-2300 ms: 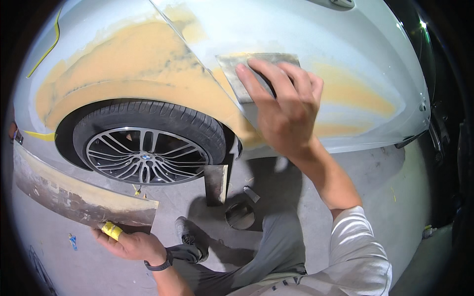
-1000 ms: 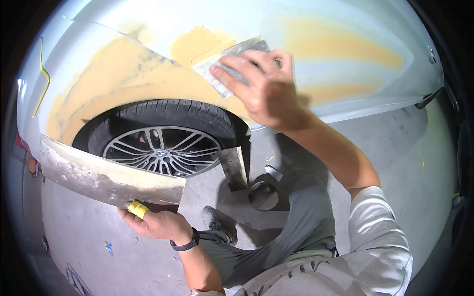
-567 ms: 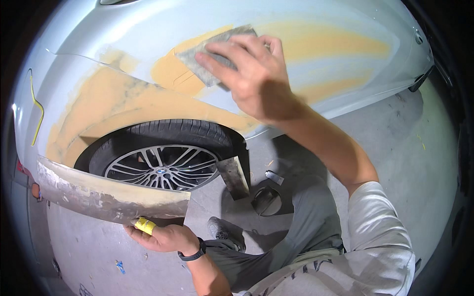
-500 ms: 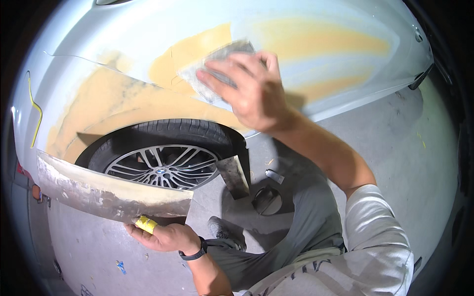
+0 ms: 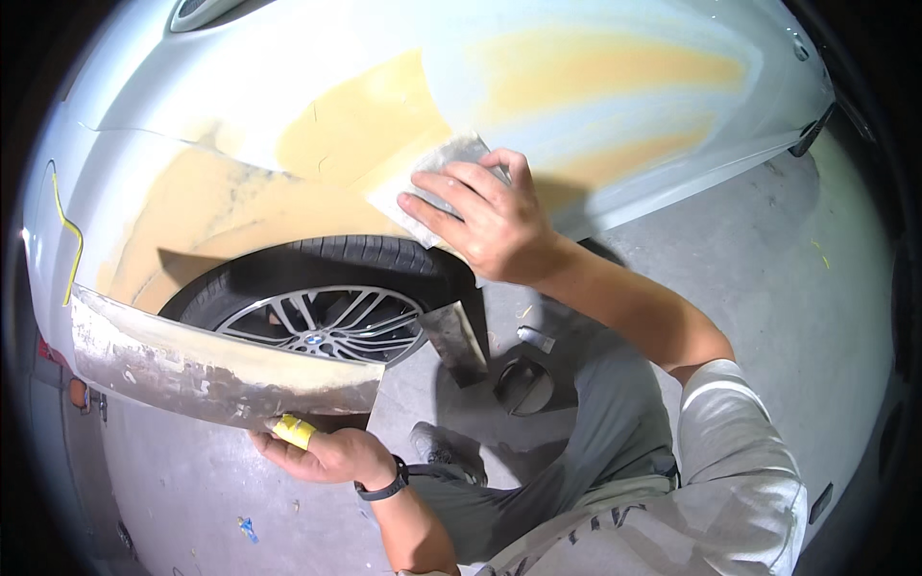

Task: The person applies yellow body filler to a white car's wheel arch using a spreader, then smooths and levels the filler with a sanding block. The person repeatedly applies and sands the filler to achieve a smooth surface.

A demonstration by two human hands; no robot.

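My right hand grips a thin, square, grey spreader, lying against a fresh patch of orange-yellow filler on the white car body, just above the wheel arch. Low at the left, my left hand, one finger wrapped in yellow tape, holds a long, filler-smeared metal board from underneath, its far end over the lower fender. Behind the board is the alloy wheel with its black tyre; part of the wheel is hidden by the board.
A small metal plate stands by the tyre, with a tube and a round, dark tin on the grey floor. Yellow tape clings to the car's left part. My legs and a shoe are below.
My right hand and spreader have moved down toward the wheel arch since half a second ago, uncovering a wider, smooth filler patch above. My left hand and board have shifted only slightly.
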